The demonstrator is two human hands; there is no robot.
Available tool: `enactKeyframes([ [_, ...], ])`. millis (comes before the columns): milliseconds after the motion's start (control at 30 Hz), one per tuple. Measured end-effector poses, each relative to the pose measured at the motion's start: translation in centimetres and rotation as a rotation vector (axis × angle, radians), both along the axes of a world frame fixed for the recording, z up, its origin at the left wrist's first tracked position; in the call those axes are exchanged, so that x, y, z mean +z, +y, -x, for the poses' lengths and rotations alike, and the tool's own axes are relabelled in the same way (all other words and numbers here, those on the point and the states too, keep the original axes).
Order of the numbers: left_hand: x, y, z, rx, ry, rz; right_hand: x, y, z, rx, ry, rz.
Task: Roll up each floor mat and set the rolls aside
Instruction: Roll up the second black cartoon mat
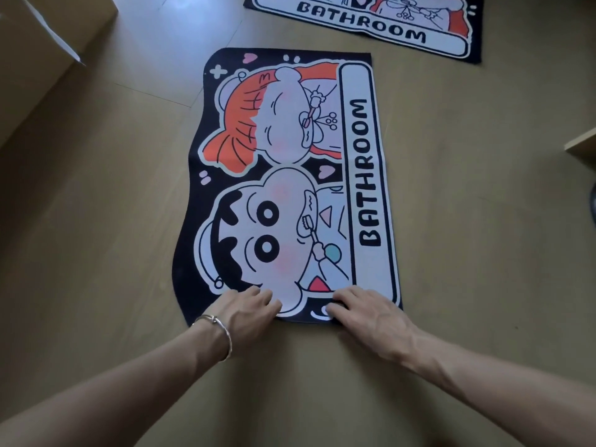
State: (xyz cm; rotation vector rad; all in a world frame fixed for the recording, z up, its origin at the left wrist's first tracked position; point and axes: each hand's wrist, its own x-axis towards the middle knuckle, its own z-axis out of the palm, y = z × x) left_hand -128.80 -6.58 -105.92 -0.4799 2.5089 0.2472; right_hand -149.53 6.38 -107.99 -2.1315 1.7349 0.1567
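A black floor mat (287,175) with two cartoon figures and the word BATHROOM lies flat on the wooden floor, its long side running away from me. My left hand (246,306), a thin bracelet on its wrist, rests on the mat's near edge at the left. On the same edge to the right lies my right hand (364,309), fingers bent over the border. Whether the edge is lifted off the floor I cannot tell. A second mat (364,24) of the same print lies flat at the top, partly cut off by the frame.
A cardboard box (42,53) stands at the upper left. A wooden edge (582,145) juts in at the right. Bare wooden floor (103,221) lies on both sides of the near mat.
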Motion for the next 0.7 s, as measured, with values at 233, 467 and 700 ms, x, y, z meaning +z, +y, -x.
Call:
enactKeyframes([
  [233,-1.3,-0.3,0.3,0.014,0.202,-0.021,-0.8,-2.0,0.3,-0.009,-0.08,0.103],
  [467,-1.6,0.6,0.2,0.143,0.148,-0.135,-0.8,-0.7,0.4,-0.024,-0.18,0.028],
  [700,-1.5,0.6,0.5,0.263,0.21,-0.149,0.8,-1.4,0.2,0.001,-0.195,0.003],
])
